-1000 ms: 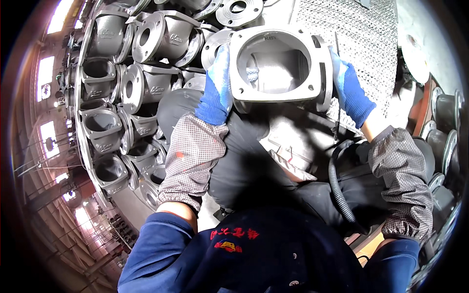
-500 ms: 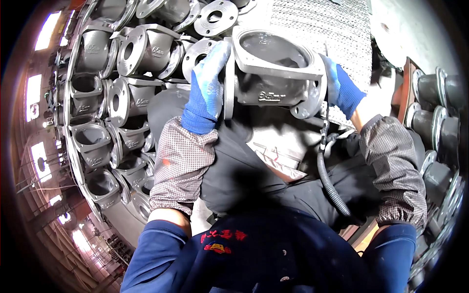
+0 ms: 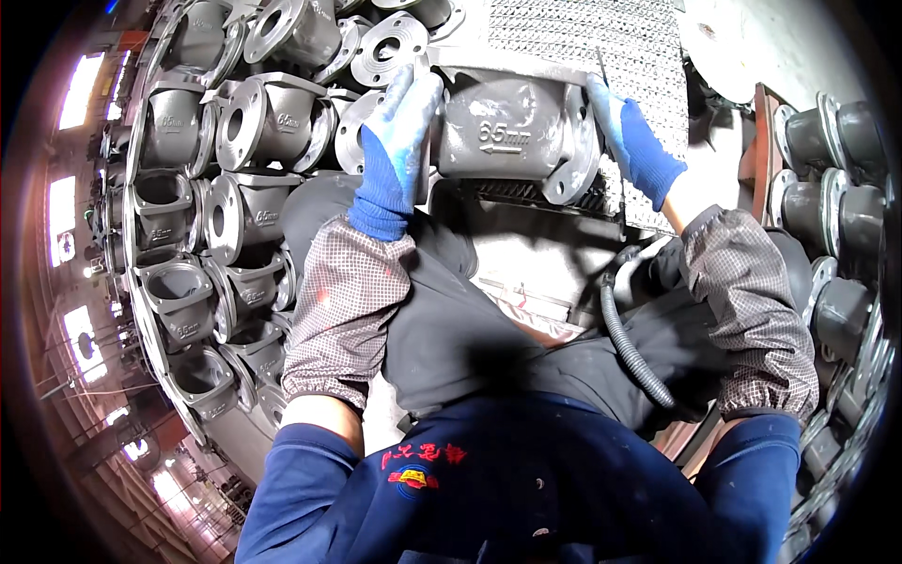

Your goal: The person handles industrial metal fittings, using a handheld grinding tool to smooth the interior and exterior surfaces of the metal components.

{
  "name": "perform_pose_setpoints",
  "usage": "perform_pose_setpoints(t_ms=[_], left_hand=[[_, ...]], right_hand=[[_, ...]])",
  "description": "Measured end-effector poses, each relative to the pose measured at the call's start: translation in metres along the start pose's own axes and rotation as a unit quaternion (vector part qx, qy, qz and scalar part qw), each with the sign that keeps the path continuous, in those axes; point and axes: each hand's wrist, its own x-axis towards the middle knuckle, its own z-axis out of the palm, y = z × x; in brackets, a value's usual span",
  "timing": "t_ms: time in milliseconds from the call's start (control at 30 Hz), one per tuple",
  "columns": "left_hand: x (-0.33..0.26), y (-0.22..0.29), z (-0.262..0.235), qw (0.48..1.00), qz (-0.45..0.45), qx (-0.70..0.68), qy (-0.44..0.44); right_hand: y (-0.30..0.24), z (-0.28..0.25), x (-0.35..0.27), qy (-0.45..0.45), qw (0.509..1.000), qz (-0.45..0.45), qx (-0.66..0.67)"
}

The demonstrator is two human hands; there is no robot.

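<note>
A grey cast-metal flanged valve body (image 3: 515,117) is held up between my two gloved hands, its side with raised markings turned toward me. My left hand (image 3: 399,127), in a blue work glove, presses on its left flange with the fingers pointing away from me. On the opposite side, my right hand (image 3: 631,136) has its fingers against the right flange. The body's square top flange now faces away, so its opening is hidden. Behind and below it lies a pale textured mat (image 3: 648,56) at the work surface's near edge.
Several similar valve bodies (image 3: 282,122) stand packed in rows to my left. More flanged bodies (image 3: 816,207) line the right side, beyond a reddish-brown upright (image 3: 763,150). A grey corrugated hose (image 3: 620,343) curves over my right leg. A pale round disc (image 3: 719,47) is at the upper right.
The valve body has tipped away from me and moved slightly up and left; its wide opening, visible before, no longer shows. Both hands moved with it.
</note>
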Motion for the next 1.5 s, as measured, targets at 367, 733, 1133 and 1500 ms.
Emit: perform_pose_setpoints(t_ms=[367, 733, 1133, 1500], left_hand=[[0.021, -0.008, 0.015, 0.836, -0.396, -0.370, 0.086], [0.027, -0.020, 0.025, 0.919, -0.310, -0.243, -0.015], [0.035, -0.022, 0.010, 0.999, 0.019, 0.009, -0.027], [0.038, 0.019, 0.031, 0.935, -0.141, -0.322, 0.045]], right_hand=[[-0.001, 0.003, -0.027, -0.013, 0.995, 0.027, 0.098], [0.002, -0.003, -0.012, -0.019, 0.978, 0.029, 0.208], [-0.003, 0.000, 0.003, -0.030, 0.964, -0.022, 0.263], [-0.026, -0.032, -0.030, 0.107, 0.994, 0.004, -0.011]])
